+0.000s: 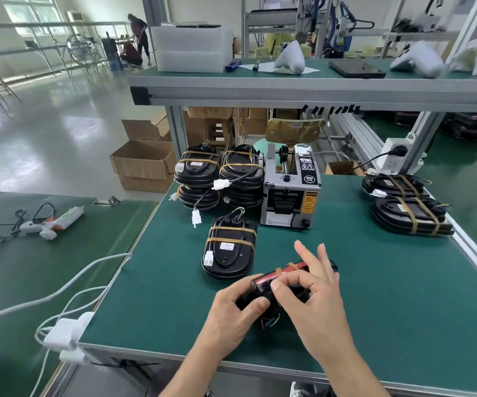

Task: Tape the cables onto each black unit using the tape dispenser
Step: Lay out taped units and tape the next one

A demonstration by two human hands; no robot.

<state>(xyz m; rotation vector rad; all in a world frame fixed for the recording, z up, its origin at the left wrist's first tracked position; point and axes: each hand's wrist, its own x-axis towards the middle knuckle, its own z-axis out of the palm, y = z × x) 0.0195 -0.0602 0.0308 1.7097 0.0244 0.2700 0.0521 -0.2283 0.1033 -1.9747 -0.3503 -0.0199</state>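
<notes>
Left hand [233,316]: grip curled round the near end of a black unit [286,285], held on edge above the green surface [157,296].
Right hand [307,293]: thumb and forefinger pinch the unit's upper edge; other fingers spread.
Taped unit [230,253]: one, flat just beyond, two tape bands.
Tape dispenser [290,187]: "SEMI" badge; unit stacks on either side.

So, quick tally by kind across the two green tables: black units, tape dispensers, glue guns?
black units: 8 visible (4 stacked left, 1 lone, 1 held by left hand and right hand, 2 far right)
tape dispenser: 1
glue gun: 1
Total: 10
</notes>
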